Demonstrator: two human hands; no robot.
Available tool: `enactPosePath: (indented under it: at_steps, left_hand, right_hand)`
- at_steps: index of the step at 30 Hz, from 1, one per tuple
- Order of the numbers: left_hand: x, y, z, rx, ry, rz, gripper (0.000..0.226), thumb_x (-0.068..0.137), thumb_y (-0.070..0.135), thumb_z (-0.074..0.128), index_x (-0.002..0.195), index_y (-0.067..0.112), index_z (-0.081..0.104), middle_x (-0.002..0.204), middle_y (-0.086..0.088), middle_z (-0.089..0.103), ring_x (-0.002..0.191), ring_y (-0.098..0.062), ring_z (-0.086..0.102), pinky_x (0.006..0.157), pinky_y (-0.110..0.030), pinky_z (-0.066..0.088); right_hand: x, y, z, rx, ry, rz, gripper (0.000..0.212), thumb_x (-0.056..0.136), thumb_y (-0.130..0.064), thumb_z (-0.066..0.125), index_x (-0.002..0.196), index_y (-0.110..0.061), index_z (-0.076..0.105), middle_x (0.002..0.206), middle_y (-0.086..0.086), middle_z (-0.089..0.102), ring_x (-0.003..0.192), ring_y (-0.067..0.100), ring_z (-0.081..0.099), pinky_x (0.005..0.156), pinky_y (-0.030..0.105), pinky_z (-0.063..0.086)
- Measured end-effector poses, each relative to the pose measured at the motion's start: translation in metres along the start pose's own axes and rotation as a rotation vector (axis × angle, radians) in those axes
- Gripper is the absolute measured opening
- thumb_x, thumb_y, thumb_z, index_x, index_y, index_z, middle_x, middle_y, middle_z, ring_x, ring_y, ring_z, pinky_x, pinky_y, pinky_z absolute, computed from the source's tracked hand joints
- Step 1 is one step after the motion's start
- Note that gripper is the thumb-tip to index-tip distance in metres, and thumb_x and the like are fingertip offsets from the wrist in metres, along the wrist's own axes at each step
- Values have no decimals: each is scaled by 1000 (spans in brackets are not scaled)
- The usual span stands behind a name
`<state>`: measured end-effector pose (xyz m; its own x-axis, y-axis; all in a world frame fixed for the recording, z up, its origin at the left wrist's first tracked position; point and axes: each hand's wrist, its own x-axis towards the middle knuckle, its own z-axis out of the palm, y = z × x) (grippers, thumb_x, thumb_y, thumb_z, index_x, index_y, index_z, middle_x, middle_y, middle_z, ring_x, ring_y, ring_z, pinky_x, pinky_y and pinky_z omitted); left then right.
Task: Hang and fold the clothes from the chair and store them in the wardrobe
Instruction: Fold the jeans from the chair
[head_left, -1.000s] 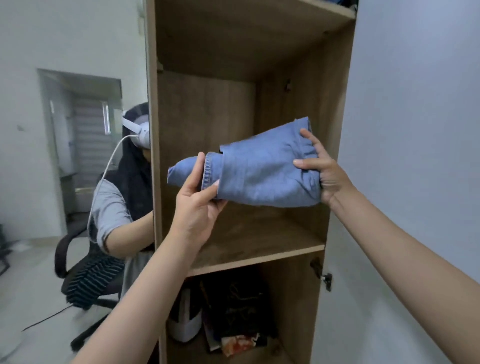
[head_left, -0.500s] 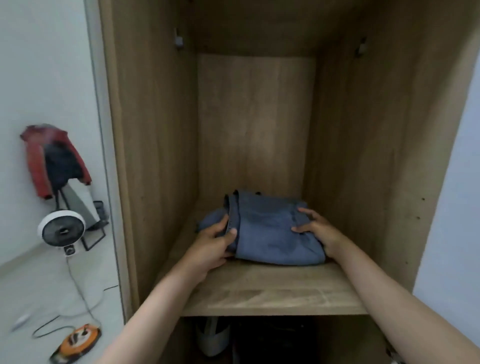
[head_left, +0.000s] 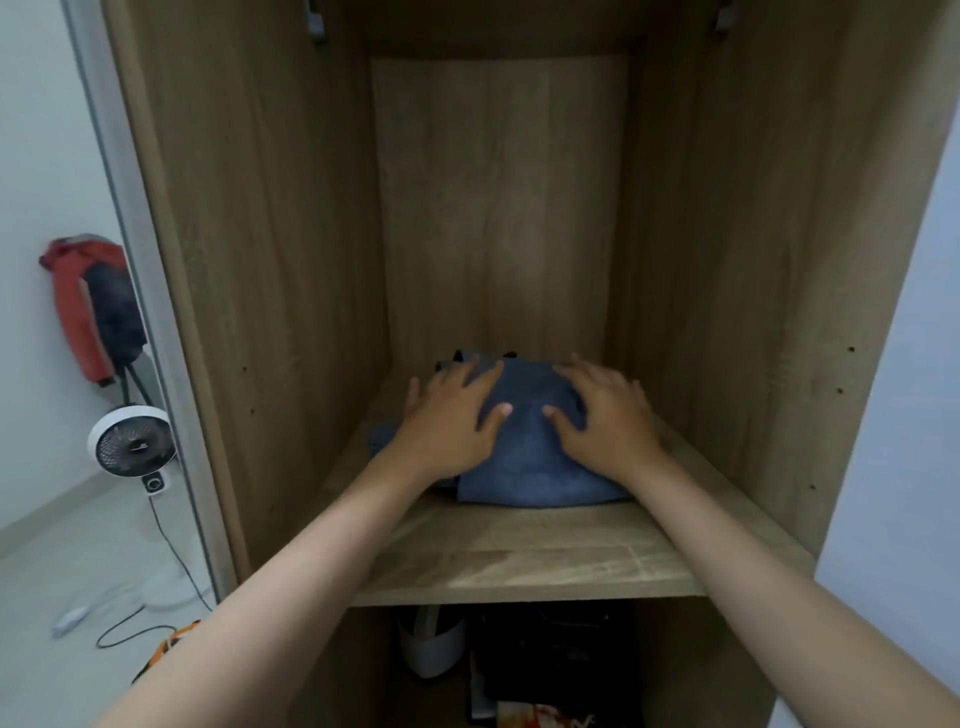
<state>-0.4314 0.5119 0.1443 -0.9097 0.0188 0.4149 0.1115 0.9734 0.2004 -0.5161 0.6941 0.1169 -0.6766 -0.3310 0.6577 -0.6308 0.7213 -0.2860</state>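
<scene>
Both hands lie flat, fingers straight and spread, gripping nothing. The left hand (head_left: 451, 421) rests palm down on the left half of the folded jeans (head_left: 530, 457), its fingers reaching toward the back of the bundle and its thumb pointing in toward the middle. The right hand (head_left: 605, 421) mirrors it on the right half, thumb tip just beside the left thumb, with a strip of blue cloth showing between them. The cloth lies under the fingers and palms, not between them; nothing is pinched or curled round.

The jeans sit on the wardrobe shelf (head_left: 519, 566), toward its back edge and roughly midway between the two side walls, slightly nearer the left one, where a fold of cloth pokes out past the left wrist. The front edge of the shelf is well apart from the bundle.

As a judgement, denim folded this thick is soft but has body: fairly weighty for clothing, not slippery, not fragile, and inclined to spring open where the layers are loose. Flat pressure from above suits it for settling the stack. If it must be shifted, the best hold looks to be at the two short sides, hands cupped under the lowest layer so the folds stay together.

Below the shelf, dark things fill the lower compartment. To the left, outside the wardrobe, a small white fan (head_left: 132, 441) stands on the floor.
</scene>
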Motion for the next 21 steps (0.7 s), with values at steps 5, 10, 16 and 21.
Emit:
enactPosePath:
  at_steps: [5,10,16,21]
  left_hand:
    - [17,-25,43,143,-351,-110,64,95,58,11,149,29,-8,158,3,-16,146,-21,-11,116,-55,-3]
    - [36,-32,51,142,-330,-138,64,95,58,10,149,30,-10,157,3,-18,146,-22,-13,116,-53,-3]
    - [65,-45,69,133,-305,-166,63,96,57,10,149,29,-10,157,1,-18,145,-24,-15,115,-54,-5]
    - [91,-57,80,125,-289,-188,64,95,58,10,149,29,-9,157,2,-18,145,-22,-14,116,-53,-4]
  right_hand:
    - [6,3,16,-171,-493,46,71,91,-67,27,151,-34,11,161,-5,4,147,19,6,116,56,9]
    - [30,12,26,-122,-602,47,79,89,-70,29,152,-30,4,161,-1,-2,148,19,1,120,41,5]
    - [60,29,44,-78,-649,51,80,88,-70,33,152,-32,5,161,-3,-1,147,18,1,119,37,4]
    - [82,42,60,-55,-655,46,78,89,-69,33,152,-33,4,160,-5,-2,147,16,0,120,35,3]
